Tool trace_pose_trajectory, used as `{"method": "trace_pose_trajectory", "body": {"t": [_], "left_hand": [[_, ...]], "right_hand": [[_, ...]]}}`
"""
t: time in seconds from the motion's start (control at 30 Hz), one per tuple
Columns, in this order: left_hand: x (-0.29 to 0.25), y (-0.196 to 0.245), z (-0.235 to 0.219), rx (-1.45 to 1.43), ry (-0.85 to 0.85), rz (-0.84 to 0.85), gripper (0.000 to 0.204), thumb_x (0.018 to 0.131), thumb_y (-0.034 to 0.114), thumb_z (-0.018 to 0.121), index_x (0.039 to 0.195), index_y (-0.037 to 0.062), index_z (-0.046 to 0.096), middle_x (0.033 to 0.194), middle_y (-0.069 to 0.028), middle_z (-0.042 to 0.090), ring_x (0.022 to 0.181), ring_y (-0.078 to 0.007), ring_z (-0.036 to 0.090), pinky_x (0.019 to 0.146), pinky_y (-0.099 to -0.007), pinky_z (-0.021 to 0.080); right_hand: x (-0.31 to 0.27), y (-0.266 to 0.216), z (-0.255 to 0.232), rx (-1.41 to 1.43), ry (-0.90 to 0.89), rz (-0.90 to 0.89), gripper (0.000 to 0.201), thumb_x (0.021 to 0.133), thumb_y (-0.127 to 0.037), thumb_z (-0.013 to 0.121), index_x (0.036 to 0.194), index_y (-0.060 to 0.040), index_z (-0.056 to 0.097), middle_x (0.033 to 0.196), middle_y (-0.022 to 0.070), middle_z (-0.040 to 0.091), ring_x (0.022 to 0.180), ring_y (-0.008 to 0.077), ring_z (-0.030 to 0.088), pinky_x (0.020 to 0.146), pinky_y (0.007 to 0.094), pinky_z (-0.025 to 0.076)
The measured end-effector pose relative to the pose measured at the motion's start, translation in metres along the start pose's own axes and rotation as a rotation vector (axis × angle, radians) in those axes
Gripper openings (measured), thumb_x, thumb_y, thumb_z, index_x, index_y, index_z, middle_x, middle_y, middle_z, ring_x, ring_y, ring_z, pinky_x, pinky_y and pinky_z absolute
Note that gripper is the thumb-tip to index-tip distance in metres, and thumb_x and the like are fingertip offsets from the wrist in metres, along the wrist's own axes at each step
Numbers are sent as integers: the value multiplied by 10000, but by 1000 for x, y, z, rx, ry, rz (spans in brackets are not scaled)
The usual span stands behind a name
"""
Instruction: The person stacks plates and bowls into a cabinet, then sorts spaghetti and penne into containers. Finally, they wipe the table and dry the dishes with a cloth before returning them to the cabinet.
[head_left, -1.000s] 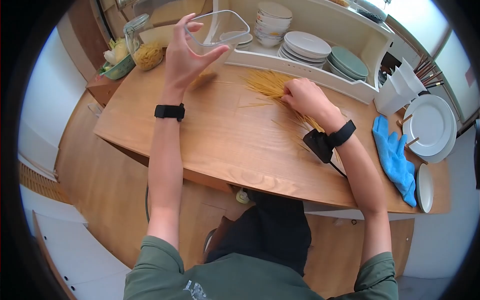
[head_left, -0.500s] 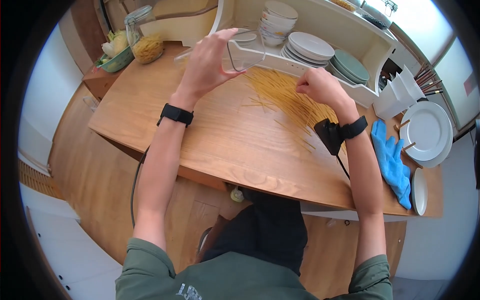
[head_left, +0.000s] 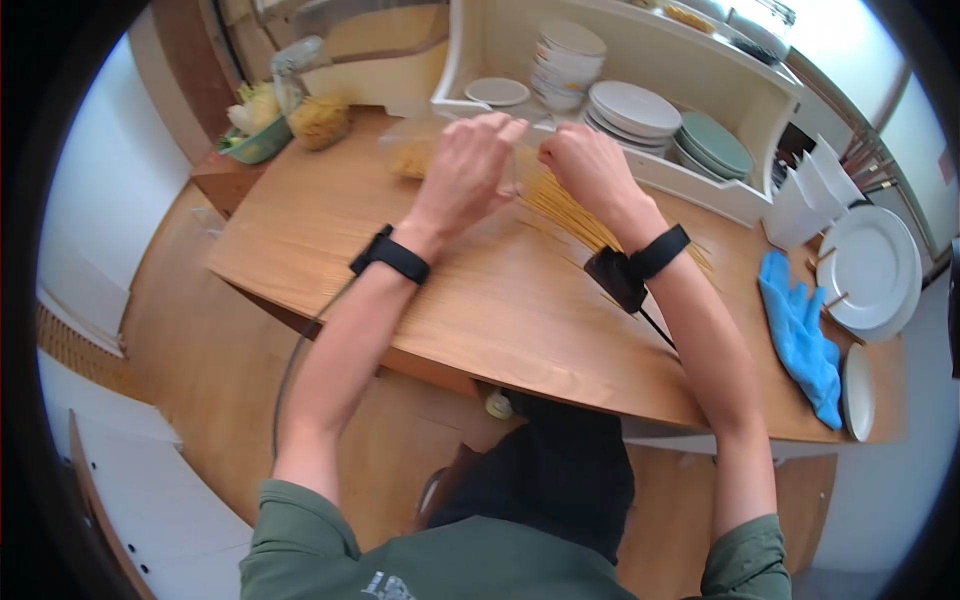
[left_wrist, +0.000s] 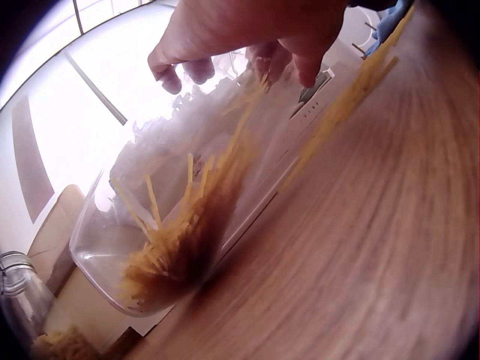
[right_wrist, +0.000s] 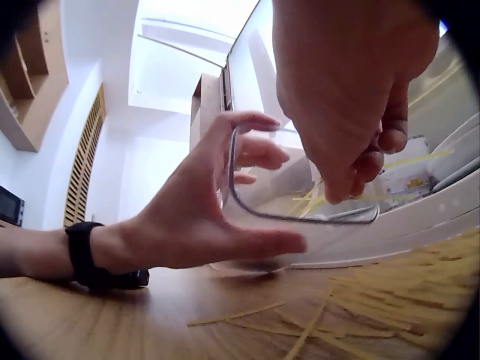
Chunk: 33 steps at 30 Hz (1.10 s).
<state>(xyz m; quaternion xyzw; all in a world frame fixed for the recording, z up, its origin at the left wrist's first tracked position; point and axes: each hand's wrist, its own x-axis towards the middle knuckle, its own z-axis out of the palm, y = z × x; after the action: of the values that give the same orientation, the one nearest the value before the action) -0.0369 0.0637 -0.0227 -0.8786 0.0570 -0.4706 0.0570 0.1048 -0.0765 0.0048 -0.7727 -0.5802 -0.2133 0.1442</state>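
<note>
My left hand (head_left: pixel 465 175) grips a clear plastic container (left_wrist: pixel 94 244) near its mouth, thumb below and fingers above in the right wrist view. The container is tipped on its side low over the table, its grey-edged rim (right_wrist: pixel 315 220) facing right. Short spaghetti (left_wrist: pixel 184 240) lies heaped inside toward its bottom. At the mouth, my right hand (head_left: pixel 590 165) has its fingers curled, pinching a few spaghetti strands (right_wrist: pixel 309 198) that reach inside. Loose spaghetti (head_left: pixel 570 210) is strewn over the table beneath the right hand.
A white shelf unit (head_left: pixel 700 190) along the back holds stacked bowls (head_left: pixel 568 65) and plates (head_left: pixel 635 108). A pasta jar (head_left: pixel 318 122) and a green basket (head_left: pixel 262 146) stand at the left. On the right are a blue glove (head_left: pixel 800 335), a plate rack and a white utensil holder (head_left: pixel 800 205).
My left hand has lowered the container and swung it so its mouth faces right. The right hand has lifted off the spaghetti pile and moved left to the container's mouth.
</note>
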Motion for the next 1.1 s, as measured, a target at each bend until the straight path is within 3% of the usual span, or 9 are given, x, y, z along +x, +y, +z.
{"method": "trace_pose_trajectory", "body": {"t": [0.2,0.3,0.4,0.43,0.5,0.7,0.9,0.93,1.1], "left_hand": [[3,-4,-6,11,100,-75,864,652,288,849,1354,65,398,1276,-135,501,1178,-299,485,970,-420,376],[5,-16,-7,1,209,-148,890,664,322,853,1366,45,382,1278,-139,502,1174,-301,488,961,-420,376],[6,-21,-12,14,268,-222,922,673,349,856,1384,28,364,1284,-140,502,1175,-298,490,958,-416,376],[6,-22,-13,12,269,-220,922,673,349,856,1384,28,364,1284,-140,502,1175,-298,490,958,-416,376],[5,-25,-12,50,286,-233,954,670,363,859,1403,30,347,1281,-139,507,1171,-295,495,955,-420,379],[3,-27,-14,32,277,-226,959,667,367,862,1403,31,348,1273,-137,516,1160,-294,500,945,-413,394],[4,-26,-15,21,273,-231,953,664,366,864,1400,37,356,1274,-139,519,1160,-288,506,949,-404,398],[3,-26,-14,21,273,-231,953,664,366,864,1400,37,356,1274,-139,519,1160,-288,506,949,-404,398],[4,-25,-16,30,279,-196,932,662,365,864,1379,22,377,1257,-145,530,1167,-298,510,959,-408,395]], "right_hand": [[-3,-26,-22,130,225,-94,132,835,-168,662,864,-38,667,890,147,640,796,336,661,677,427,531],[-20,-33,-41,138,128,-33,154,843,-172,659,934,-48,667,916,136,639,828,330,656,697,426,530],[-34,-45,-41,147,-130,-168,216,829,-168,663,1014,-56,663,1011,134,642,944,321,639,780,415,536],[-42,-44,-19,199,-40,-318,199,838,-141,633,1012,-50,664,1098,141,634,1026,319,619,832,406,537],[-46,-61,-19,300,-365,-427,292,874,-113,551,1145,-34,626,1279,167,566,1197,312,540,965,417,483],[-63,-54,0,146,-448,-410,496,888,-101,469,1372,6,450,1479,156,398,1387,267,358,1124,488,305],[-57,-28,0,-2,-341,-400,370,861,-82,514,1213,12,574,1352,118,535,1332,266,431,1087,480,352],[-54,-24,-3,51,-292,-429,254,847,-100,547,1065,-6,638,1188,114,620,1189,290,549,996,444,435],[-45,-7,-12,95,-376,-307,193,844,-170,589,950,-34,674,999,132,649,928,337,630,831,424,502]]}}
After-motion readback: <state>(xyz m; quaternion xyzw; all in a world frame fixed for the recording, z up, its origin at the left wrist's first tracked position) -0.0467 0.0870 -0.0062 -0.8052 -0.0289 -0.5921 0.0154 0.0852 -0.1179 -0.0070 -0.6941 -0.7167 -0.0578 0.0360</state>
